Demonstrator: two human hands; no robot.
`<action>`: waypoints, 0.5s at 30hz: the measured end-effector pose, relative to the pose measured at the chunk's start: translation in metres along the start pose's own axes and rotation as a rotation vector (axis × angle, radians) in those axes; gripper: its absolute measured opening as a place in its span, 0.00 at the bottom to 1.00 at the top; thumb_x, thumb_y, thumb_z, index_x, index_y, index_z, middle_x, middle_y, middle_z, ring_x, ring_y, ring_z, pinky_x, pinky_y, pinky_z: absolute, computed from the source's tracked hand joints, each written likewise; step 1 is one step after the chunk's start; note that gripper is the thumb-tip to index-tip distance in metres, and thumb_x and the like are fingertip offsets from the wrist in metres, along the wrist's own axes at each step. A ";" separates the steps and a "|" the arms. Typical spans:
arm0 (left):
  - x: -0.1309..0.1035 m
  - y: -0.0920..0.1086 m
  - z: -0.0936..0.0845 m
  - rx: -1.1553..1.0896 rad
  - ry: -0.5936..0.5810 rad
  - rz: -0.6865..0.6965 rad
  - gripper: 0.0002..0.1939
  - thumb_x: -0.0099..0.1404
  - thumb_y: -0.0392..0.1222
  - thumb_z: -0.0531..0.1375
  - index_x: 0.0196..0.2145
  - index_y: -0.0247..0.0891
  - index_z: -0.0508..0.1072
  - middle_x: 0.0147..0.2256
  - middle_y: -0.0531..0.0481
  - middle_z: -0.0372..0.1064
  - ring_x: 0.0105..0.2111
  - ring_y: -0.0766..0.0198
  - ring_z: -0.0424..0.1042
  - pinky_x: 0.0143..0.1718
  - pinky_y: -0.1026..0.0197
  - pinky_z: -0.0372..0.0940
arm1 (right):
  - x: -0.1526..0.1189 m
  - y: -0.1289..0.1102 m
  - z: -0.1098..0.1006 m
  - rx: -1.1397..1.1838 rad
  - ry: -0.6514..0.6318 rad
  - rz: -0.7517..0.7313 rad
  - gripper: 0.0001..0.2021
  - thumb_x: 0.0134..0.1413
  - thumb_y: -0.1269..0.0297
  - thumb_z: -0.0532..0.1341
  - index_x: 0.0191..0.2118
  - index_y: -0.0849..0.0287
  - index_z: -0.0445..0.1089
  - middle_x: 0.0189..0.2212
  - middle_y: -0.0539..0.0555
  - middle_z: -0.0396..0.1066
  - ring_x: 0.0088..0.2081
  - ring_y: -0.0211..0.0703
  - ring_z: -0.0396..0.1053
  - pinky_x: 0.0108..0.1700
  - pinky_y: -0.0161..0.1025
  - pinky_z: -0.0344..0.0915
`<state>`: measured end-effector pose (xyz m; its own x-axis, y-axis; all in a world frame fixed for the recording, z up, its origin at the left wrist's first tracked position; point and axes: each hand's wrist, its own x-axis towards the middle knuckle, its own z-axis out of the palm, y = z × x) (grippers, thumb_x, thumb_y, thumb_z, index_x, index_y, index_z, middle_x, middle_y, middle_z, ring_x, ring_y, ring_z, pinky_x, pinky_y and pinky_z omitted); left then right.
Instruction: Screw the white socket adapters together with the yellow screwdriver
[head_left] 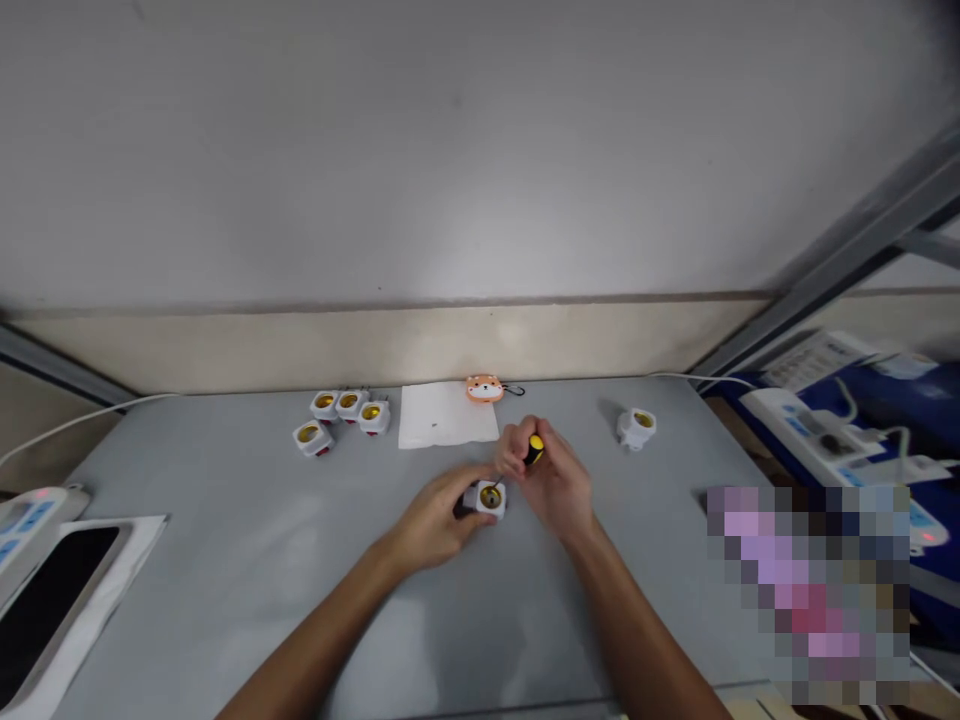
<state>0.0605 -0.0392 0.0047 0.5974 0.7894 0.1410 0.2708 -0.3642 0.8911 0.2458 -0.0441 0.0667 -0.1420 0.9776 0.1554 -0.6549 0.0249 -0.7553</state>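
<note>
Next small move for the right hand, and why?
Probably a slight twist of the yellow-and-black-handled screwdriver in the right hand: its thin shaft points at the gold-lined opening of the white plastic socket, which the left hand grips at the grey table. The tip is too small to confirm it's seated, so I'd turn gently.

I get dim, greyish light, brightest midway across the wall point(480, 190) and darker toward its upper corners. A pale sheen lies left of centre on the worktop point(225, 560); pixelation point(817, 590) masks its right edge, and wide-angle stretch slants both sides.
</note>
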 end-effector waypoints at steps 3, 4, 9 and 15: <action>0.000 0.000 0.000 0.011 0.001 0.009 0.24 0.66 0.35 0.66 0.59 0.46 0.73 0.57 0.47 0.75 0.55 0.54 0.74 0.60 0.54 0.67 | -0.001 0.001 0.000 0.007 -0.007 -0.003 0.19 0.70 0.52 0.57 0.29 0.57 0.69 0.22 0.49 0.58 0.26 0.40 0.52 0.33 0.41 0.47; 0.000 0.000 0.000 0.011 0.002 0.019 0.24 0.67 0.35 0.66 0.59 0.46 0.73 0.57 0.47 0.75 0.55 0.54 0.74 0.60 0.55 0.67 | -0.001 0.002 0.000 0.005 -0.009 -0.004 0.20 0.70 0.52 0.56 0.29 0.57 0.69 0.23 0.49 0.58 0.26 0.40 0.52 0.33 0.41 0.47; 0.001 -0.001 0.001 -0.001 0.013 0.031 0.27 0.65 0.32 0.67 0.60 0.47 0.73 0.58 0.47 0.74 0.57 0.54 0.73 0.62 0.55 0.65 | 0.001 0.005 -0.001 -0.003 -0.006 -0.003 0.20 0.70 0.50 0.56 0.29 0.56 0.68 0.23 0.48 0.55 0.26 0.40 0.51 0.32 0.40 0.48; 0.001 0.002 0.000 0.010 0.019 0.005 0.27 0.64 0.33 0.68 0.60 0.44 0.73 0.58 0.45 0.75 0.56 0.53 0.74 0.61 0.54 0.65 | 0.002 0.009 0.001 -0.108 -0.009 -0.066 0.20 0.66 0.41 0.59 0.37 0.54 0.68 0.24 0.47 0.57 0.26 0.38 0.50 0.32 0.39 0.48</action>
<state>0.0619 -0.0391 0.0063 0.5845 0.7968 0.1532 0.2758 -0.3727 0.8860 0.2388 -0.0417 0.0609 -0.1085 0.9711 0.2124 -0.5791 0.1119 -0.8076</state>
